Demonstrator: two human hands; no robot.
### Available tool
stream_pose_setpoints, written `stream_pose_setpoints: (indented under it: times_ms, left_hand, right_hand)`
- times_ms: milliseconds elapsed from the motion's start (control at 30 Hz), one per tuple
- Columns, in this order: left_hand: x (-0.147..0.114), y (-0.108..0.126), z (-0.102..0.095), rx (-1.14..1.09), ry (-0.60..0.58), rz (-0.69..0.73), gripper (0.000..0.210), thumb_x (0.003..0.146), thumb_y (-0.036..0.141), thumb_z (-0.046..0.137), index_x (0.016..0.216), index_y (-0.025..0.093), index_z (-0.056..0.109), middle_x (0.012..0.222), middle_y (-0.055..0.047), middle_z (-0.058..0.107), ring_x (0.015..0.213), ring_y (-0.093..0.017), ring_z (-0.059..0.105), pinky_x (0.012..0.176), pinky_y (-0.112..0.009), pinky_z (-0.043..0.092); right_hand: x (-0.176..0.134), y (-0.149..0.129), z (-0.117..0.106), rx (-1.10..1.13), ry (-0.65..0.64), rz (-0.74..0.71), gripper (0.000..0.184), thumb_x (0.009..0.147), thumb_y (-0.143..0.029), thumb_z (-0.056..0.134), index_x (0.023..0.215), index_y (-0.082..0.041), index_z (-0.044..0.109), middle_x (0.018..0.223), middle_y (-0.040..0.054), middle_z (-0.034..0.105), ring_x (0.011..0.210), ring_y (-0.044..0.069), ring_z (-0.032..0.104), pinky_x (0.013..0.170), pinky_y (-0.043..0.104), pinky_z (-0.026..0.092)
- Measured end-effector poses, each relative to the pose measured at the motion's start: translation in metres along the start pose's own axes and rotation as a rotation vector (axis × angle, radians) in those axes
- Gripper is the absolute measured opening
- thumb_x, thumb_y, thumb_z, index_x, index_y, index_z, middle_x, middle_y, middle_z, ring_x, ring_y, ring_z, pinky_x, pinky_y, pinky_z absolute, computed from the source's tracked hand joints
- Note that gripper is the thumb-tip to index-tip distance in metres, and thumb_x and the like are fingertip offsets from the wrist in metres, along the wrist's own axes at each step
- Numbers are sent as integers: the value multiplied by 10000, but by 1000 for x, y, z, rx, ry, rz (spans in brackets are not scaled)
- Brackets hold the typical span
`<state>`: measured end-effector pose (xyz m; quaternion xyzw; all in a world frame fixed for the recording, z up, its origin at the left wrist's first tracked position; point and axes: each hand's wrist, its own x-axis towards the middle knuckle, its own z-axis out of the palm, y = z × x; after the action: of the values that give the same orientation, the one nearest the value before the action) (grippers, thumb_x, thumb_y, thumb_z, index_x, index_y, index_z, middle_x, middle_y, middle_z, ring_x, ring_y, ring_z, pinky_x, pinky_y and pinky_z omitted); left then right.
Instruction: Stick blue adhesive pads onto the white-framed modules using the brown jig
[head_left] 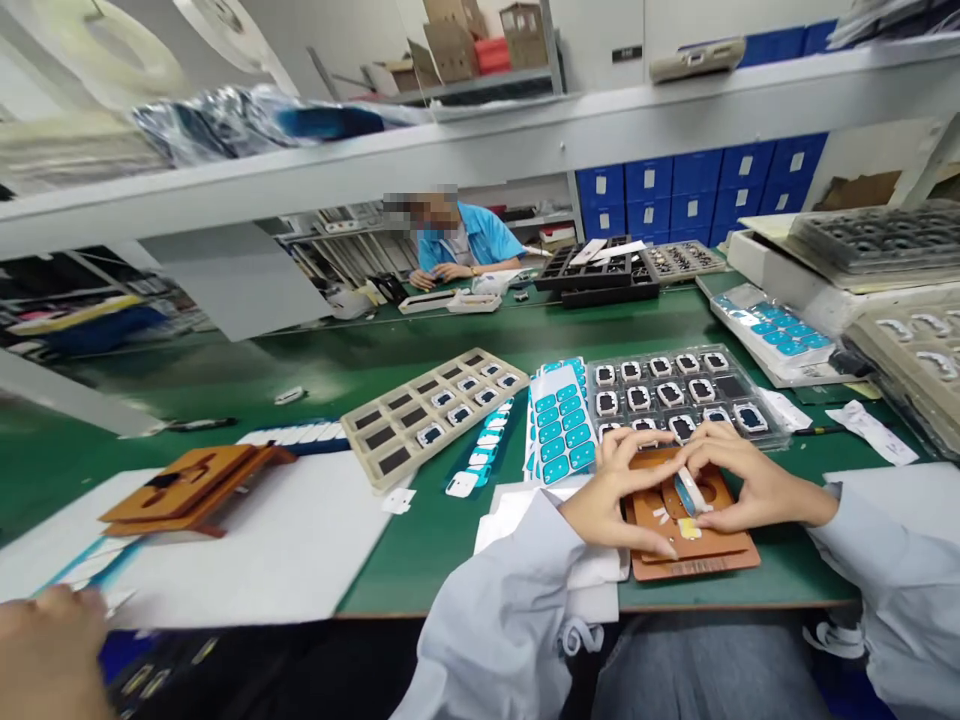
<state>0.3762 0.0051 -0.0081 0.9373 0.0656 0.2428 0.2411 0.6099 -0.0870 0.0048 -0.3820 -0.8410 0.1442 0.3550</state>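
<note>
My right hand [739,475] pinches a small rounded white frame with a blue face [691,492], tilted on edge between thumb and index finger. It stands over an orange-brown fixture block [724,552] at the table's front edge. My left hand [619,492] spreads over the block's left side. Its index finger reaches the upper end of the frame, and its thumb lies along the block, apart from the index finger. A small yellow piece [688,528] and thin white strips sit on the block below the frame. My fingers hide part of the block.
Behind my hands lie a clear tray of white frames [637,398] and blue sticker sheets [555,420]. A beige tray [375,462] is left of them. Another brown fixture [187,490] and a neighbour's blurred hand [49,650] are far left. A person in blue [480,235] sits opposite.
</note>
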Motion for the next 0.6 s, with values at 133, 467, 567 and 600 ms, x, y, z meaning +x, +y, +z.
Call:
stream_pose_setpoints:
  times_ms: [133,467,567,600]
  left_hand:
    - [-1,-3,1,99,-7,-101,950,669,837,634,1484,418,387,1566,-75,211,1396,-398,194,1166,-622,159]
    - [-2,-35,-16,405,304,-1259,743,922,533,477,1543,175,283,1580,-169,273,1472,-336,217,1200,-568,210]
    - [-1,-37,-17,365,205,-1285,768,923,566,443,1549,166,248,1588,-145,294,1492,-314,198,1215,-601,150]
    - [-1,-38,-17,369,209,-1265,753,925,563,433,1545,172,258,1585,-135,305,1492,-308,206,1214,-609,150]
  right_hand:
    - [-4,6,10,293,61,107,434,765,-419,796,921,-230,437,1040,61,624,983,234,585,848,383,447]
    - [13,84,-80,-107,337,419,607,585,-660,819,947,-211,630,986,107,669,959,328,630,950,522,475]
    - [15,98,-85,50,438,502,651,532,-673,842,946,-214,636,988,102,684,942,323,644,916,518,504]
    - [14,93,-79,197,451,497,658,531,-652,858,974,-225,627,1000,92,690,944,309,654,894,488,524]
